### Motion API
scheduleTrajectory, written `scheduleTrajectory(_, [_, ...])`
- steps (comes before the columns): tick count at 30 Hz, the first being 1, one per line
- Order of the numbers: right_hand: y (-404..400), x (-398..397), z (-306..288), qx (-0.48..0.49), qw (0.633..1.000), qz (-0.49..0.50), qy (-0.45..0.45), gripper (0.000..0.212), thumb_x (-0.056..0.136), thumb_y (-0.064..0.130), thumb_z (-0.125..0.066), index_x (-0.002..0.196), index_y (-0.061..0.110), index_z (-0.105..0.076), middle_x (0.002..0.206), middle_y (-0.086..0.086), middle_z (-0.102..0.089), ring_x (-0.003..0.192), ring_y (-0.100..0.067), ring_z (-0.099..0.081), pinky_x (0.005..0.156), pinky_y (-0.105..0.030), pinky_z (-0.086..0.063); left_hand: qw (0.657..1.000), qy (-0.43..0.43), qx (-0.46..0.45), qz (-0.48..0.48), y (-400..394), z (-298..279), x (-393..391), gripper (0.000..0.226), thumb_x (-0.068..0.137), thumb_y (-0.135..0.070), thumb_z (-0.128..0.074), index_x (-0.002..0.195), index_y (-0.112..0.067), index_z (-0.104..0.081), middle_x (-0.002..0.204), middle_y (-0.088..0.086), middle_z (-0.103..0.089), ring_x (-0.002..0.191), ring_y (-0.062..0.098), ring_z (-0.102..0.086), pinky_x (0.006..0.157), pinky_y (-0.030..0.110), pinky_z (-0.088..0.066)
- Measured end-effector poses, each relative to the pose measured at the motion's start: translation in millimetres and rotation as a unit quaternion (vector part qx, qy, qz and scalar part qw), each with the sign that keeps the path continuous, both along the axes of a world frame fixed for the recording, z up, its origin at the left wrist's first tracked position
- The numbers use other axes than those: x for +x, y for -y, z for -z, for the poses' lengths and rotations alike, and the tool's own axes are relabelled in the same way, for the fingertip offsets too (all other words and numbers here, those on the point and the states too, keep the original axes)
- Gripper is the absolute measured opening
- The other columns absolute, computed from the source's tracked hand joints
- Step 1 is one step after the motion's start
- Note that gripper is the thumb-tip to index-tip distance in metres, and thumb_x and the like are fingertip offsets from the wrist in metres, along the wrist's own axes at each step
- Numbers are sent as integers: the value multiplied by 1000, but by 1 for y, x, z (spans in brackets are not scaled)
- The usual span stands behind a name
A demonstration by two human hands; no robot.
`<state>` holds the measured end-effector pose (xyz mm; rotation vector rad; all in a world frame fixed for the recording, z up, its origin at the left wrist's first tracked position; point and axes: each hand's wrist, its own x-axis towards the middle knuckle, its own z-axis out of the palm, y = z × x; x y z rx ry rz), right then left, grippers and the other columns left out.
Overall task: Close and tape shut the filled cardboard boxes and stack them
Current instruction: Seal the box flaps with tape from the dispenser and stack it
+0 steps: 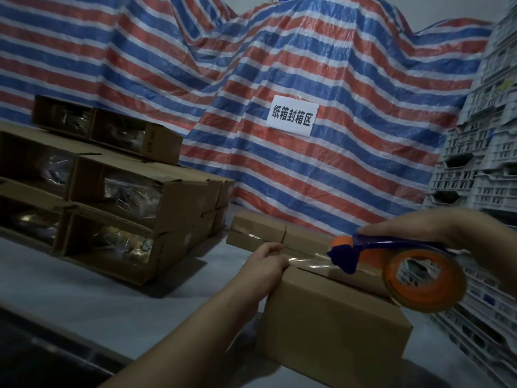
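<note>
Behind, a striped tarp [279,79] with a paper sign [291,115] backs the pale table [70,289]. Stacked boxes [112,191] sit left. Nearest, the cardboard box [330,326]: left hand [265,266] presses its taped edge; right hand [436,231] grips the tape dispenser [405,270].

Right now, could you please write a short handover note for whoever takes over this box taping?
Left hand presses the tape end onto the near box at its left top edge.
Right hand grips the tape dispenser, with a clear strip stretched over the box's top seam.
Done: flaps closed, tape started. A second closed box lies behind; a stack stands at left.
Left: run the tape across, cut it, press it down, then stack the box.
</note>
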<state>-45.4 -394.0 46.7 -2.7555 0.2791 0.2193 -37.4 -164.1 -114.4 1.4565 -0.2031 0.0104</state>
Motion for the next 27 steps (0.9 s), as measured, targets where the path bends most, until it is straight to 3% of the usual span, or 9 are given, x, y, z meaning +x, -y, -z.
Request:
scheduleTrajectory(3, [2,2,9,-79,997,17,3,76,73,82,-60,118,22,-67,98,-8,-78,86,-20,-76,74,-28,-61,1000,1,3,2,1,0,-1,37,97,-19,-52,133,-29,-54,102,-10,-53,94,6,-53,68,21,-42])
scheduleTrajectory(5, [-4,5,12,-127,991,30,12,71,73,85,-58,109,25,-65,90,-3,-78,73,-14,-76,59,-24,-55,1000,-7,3,8,1,-2,-4,37,98,-19,-53,134,-27,-54,103,-9,-55,95,8,-54,68,22,-42])
scheduleTrajectory(8, [-11,5,11,-144,989,43,15,69,72,84,-62,101,22,-65,77,-2,-77,63,-14,-75,57,-25,-51,1000,-8,20,11,-2,-7,-8,37,99,-19,-53,135,-25,-53,115,-2,-60,99,11,-57,69,23,-43])
scheduleTrajectory(11, [-8,4,11,-115,993,39,-3,69,74,82,-61,104,20,-66,69,0,-76,60,-13,-74,55,-23,-52,987,97,115,-50,-2,-8,-11,35,102,-29,-50,137,-26,-52,124,-3,-60,108,11,-59,84,29,-50])
scheduleTrajectory(13, [-5,5,12,-97,995,35,-7,69,75,81,-62,107,20,-67,73,-1,-77,64,-14,-75,61,-26,-54,950,205,217,-92,-1,-10,-18,34,102,-40,-45,133,-30,-55,122,-7,-62,110,9,-58,96,38,-50])
scheduleTrajectory(16, [-4,6,12,-80,996,25,-16,67,76,79,-64,109,20,-69,79,-2,-78,68,-15,-76,68,-30,-55,851,337,395,-78,4,-16,-34,36,100,-52,-35,117,-36,-62,105,-12,-65,98,3,-57,95,37,-47])
scheduleTrajectory(20, [-3,7,12,-77,997,10,-24,62,81,76,-60,105,20,-70,75,-1,-78,61,-13,-73,64,-28,-54,737,358,571,-49,12,-10,-45,66,88,-75,-21,125,-34,-56,124,-11,-60,116,8,-52,108,35,-34])
scheduleTrajectory(25, [7,9,6,-86,996,2,-38,70,79,82,-58,104,17,-70,74,-1,-77,59,-13,-72,53,-21,-54,711,372,592,-73,10,-7,-41,74,82,-81,-19,125,-33,-55,128,-11,-58,119,8,-50,109,31,-31])
scheduleTrajectory(27, [25,5,1,-81,995,-9,-52,84,65,87,-64,108,16,-69,81,-4,-77,67,-16,-72,64,-24,-57,713,366,594,-73,11,-5,-40,75,82,-82,-18,128,-34,-54,133,-10,-56,123,9,-48,111,33,-28])
